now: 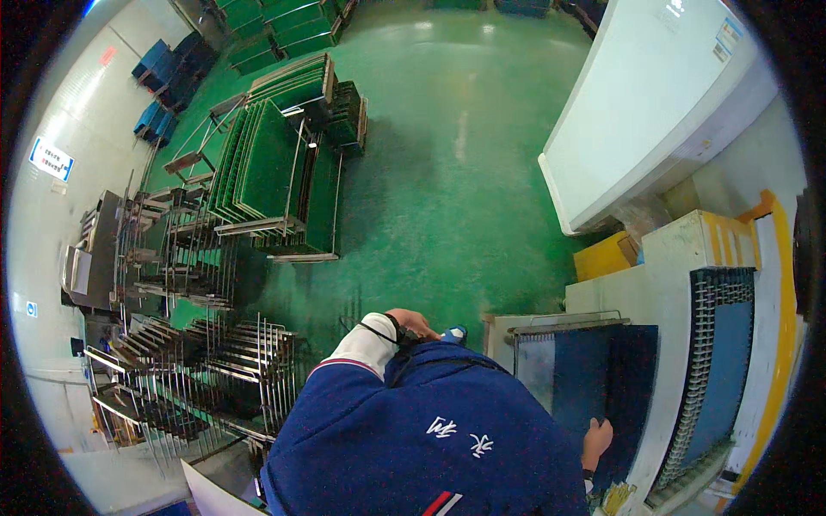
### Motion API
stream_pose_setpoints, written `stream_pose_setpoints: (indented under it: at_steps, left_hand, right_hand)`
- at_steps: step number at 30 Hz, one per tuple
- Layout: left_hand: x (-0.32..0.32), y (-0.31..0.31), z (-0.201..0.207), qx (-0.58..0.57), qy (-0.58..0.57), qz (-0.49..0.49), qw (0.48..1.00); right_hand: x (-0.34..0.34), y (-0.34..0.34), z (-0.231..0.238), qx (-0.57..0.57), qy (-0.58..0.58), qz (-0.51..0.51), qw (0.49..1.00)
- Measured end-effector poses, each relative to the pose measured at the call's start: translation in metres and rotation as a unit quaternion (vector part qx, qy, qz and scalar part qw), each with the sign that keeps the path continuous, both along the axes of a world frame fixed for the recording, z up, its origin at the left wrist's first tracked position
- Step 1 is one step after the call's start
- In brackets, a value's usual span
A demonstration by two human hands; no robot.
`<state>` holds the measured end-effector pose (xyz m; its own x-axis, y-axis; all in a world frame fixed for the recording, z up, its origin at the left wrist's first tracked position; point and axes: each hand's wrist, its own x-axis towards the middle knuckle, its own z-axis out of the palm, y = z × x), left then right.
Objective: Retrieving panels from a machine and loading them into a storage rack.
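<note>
Nearby, a worker's right hand [597,440] appears over a dark blue panel [632,365] that stretches beyond its fingertips; whether they pinch it, I cannot tell. The left hand [415,322] sits waist-high, finger state unclear.

Lighting: indoor, medium brightness, cool cast; light from above. Glare: broad sheen on the white left wall [69,129]; small highlights at the far end of the glossy green floor [447,185], with a paler streak nearer. Brightest masses: that wall and the white cabinet [641,95]. Shadows: soft, dark beneath the metal racks [194,249]; dark blue panel [632,387] dim, with little surface detail. Distortion: fisheye; yellow strip [785,344] bowed near the rim, corners black. Definition: right hand [596,440] slightly soft, distant stacks grainy.
</note>
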<state>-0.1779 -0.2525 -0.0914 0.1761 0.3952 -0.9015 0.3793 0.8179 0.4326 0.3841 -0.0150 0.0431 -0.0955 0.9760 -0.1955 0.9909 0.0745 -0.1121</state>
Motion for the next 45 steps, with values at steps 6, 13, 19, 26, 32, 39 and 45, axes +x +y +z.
stream_pose_setpoints:
  at_steps: [6,13,19,26,32,39,45]
  left_hand:
    - [-0.011,0.009,0.0,-0.007,0.003,-0.034,0.999]
    - [-0.013,0.016,-0.023,-0.002,-0.018,-0.039,0.999]
    - [-0.008,0.009,-0.046,0.001,-0.07,-0.011,0.997]
    - [0.001,0.0,-0.038,0.016,-0.061,-0.008,0.998]
    - [0.014,-0.012,-0.045,0.014,-0.062,-0.005,0.998]
    - [0.041,0.007,0.061,0.03,0.003,-0.07,0.997]
    - [0.069,0.001,0.051,0.008,-0.039,0.05,0.998]
  right_hand:
    - [-0.012,0.006,0.009,-0.012,0.003,-0.043,0.999]
    - [-0.017,0.003,0.012,0.011,-0.013,-0.048,0.999]
    - [-0.012,0.0,0.011,0.03,0.003,-0.043,0.999]
    - [-0.023,-0.003,0.021,0.013,-0.005,-0.033,0.999]
    - [-0.019,-0.01,0.006,0.053,-0.021,-0.007,0.998]
    - [-0.007,-0.03,0.009,0.031,0.082,0.0,0.996]
    - [-0.015,-0.035,0.051,0.115,0.219,-0.002,0.969]
